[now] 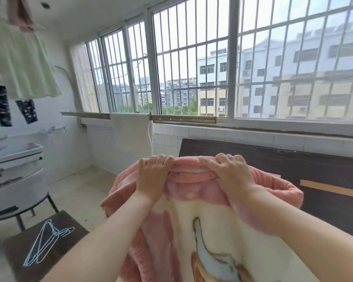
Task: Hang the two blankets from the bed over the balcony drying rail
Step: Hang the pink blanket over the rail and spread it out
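A thick pink and cream blanket (194,216) with a printed picture hangs in front of me, bunched at its top edge. My left hand (151,176) grips that folded edge on the left and my right hand (226,174) grips it on the right, fingers curled over the fold. Ahead, below the barred windows, runs the metal drying rail (183,118). A white blanket (131,137) hangs over the rail left of its middle. The rail's right stretch is bare.
A dark wooden board (293,165) leans against the tiled wall on the right. At left stand a grey chair (14,190), a white sink (14,153) and a dark stool with pale blue hangers (45,243). Clothes (22,64) hang overhead at left.
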Motion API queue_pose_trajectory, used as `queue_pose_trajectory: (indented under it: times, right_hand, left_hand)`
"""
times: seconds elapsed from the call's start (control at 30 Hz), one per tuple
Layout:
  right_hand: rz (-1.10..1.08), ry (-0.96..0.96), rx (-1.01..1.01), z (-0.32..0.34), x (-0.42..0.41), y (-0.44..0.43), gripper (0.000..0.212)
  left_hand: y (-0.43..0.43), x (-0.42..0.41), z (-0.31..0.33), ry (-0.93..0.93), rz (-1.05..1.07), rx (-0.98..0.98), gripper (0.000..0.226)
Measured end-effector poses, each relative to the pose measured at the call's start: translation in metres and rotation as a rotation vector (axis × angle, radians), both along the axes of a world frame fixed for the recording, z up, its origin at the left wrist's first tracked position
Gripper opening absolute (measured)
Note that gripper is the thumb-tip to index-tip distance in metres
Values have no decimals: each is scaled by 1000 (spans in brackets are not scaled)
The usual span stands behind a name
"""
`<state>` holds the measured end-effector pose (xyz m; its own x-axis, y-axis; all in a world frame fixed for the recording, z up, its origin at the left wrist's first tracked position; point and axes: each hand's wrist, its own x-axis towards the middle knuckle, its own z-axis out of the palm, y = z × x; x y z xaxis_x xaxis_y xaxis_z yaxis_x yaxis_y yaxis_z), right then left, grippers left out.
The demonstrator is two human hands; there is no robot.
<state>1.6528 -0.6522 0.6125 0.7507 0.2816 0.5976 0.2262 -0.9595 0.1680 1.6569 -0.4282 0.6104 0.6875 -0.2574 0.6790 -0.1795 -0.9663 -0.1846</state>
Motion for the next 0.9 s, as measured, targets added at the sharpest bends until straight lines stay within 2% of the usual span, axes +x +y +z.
queue_pose_trajectory:
  times: [0.5, 0.77, 0.83, 0.9]
  right_hand:
    - [131, 55, -52, 0, 268, 70, 50]
    - [257, 45, -46, -3, 409, 104, 50]
    - [302, 48, -47, 0, 450, 112, 50]
    - [347, 54, -50, 5, 493, 122, 50]
  left_hand:
    - [74, 243, -4, 16, 83, 13, 31]
    - [106, 361, -7, 1, 145, -14, 56]
    - [114, 397, -5, 39, 203, -13, 54]
    - [124, 437, -4, 59, 249, -13, 41]
